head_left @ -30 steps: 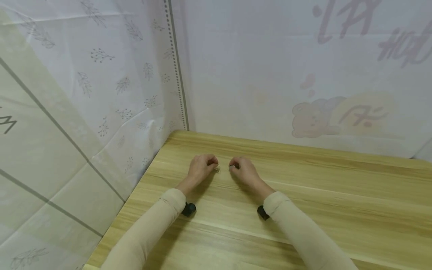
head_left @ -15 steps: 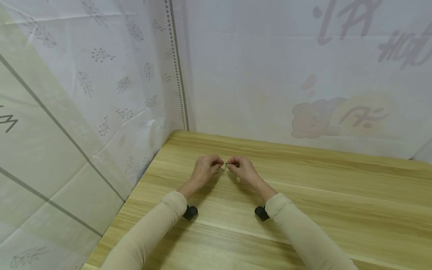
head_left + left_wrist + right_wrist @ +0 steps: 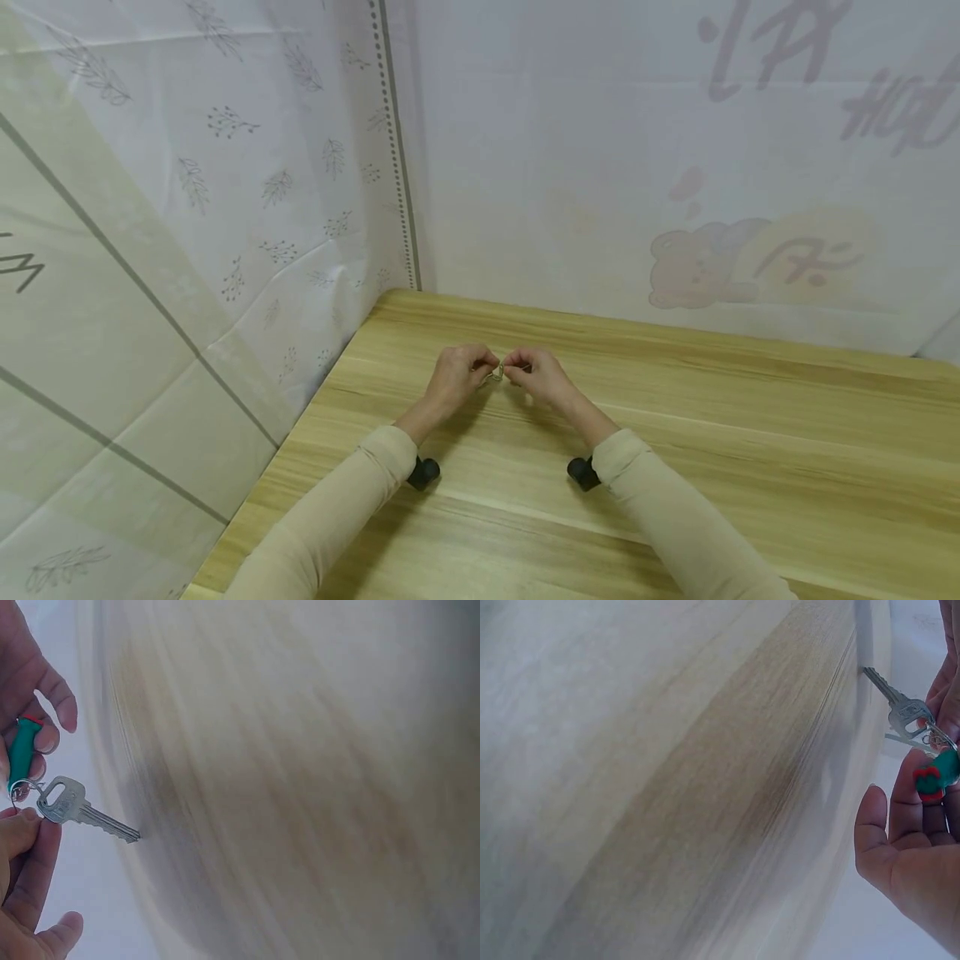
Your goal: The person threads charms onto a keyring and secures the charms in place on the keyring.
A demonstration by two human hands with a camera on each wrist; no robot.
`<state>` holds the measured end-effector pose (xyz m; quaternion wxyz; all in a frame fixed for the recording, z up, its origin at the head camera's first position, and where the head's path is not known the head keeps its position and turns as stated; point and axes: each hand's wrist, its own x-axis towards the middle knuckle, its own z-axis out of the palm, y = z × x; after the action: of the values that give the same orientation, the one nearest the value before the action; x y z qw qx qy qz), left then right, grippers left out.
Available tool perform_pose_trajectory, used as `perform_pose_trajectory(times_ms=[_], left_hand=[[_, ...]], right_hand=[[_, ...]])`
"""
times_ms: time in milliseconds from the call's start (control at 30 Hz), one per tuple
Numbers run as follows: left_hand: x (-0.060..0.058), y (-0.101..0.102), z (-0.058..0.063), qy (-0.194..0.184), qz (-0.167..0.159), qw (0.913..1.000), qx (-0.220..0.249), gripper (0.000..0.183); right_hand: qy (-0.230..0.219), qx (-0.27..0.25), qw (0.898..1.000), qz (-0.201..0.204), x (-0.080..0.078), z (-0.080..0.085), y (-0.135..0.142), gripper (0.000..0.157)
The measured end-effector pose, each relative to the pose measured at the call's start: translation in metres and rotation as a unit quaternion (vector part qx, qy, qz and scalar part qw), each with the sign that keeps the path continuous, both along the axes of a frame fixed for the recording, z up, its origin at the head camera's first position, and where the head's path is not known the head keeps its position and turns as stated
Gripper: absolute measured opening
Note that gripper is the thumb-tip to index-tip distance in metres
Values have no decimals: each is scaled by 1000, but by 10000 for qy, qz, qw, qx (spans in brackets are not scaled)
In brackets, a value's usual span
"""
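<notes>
Between my two hands is a metal key [image 3: 71,806] on a thin split ring [image 3: 27,784], with a green fob [image 3: 24,750] that has red at its end. My left hand [image 3: 455,371] pinches the ring close to the key's head between thumb and finger. The key points away from the fingers, toothed blade free. My right hand [image 3: 538,375] holds the green fob [image 3: 939,774] in its fingers, red end showing in the right wrist view. Part of the ring is hidden behind the fingertips. The two hands' fingertips nearly meet over the table.
A wood-grain table [image 3: 720,467] lies under both arms. Printed white cloth hangs behind it [image 3: 540,183] and along its left side. Black wrist cameras [image 3: 425,473] sit below each cuff.
From a small gap apart, both hands have come together, the left moving right and the right slightly left. Over the last half second they hold nearly the same place.
</notes>
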<state>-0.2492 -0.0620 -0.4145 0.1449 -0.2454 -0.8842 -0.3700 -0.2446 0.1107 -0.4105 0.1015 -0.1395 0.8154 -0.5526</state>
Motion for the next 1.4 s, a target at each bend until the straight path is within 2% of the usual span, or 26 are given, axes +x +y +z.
perform_pose_trajectory(times_ms=[233,533,733,933,1033,1267,1400], left_hand=[[1,1,0,360,-47,9989,-302,6],[4,3,2,794,-129,9954,-524,7],[6,4,2,940,-193,9933,-646,8],[7,5,3,1187,-207,9895,-792,8],[7,6,3,1150,-216,9899,-795,7],[7,7,5,806,-102,9943,-691,9],[7,9,6,539,24,9972,-515,9]], right_hand=[[66,-162,9994,295,1,-1,3,18],[32,-312,9990,330,12,17,2,15],[80,-396,9988,280,4,1,7,14],[233,-321,9988,297,2,-2,8,12],[333,-199,9989,247,1,-3,8,10],[660,41,9977,147,3,-3,8,7],[1066,257,9940,-42,3,-7,7,7]])
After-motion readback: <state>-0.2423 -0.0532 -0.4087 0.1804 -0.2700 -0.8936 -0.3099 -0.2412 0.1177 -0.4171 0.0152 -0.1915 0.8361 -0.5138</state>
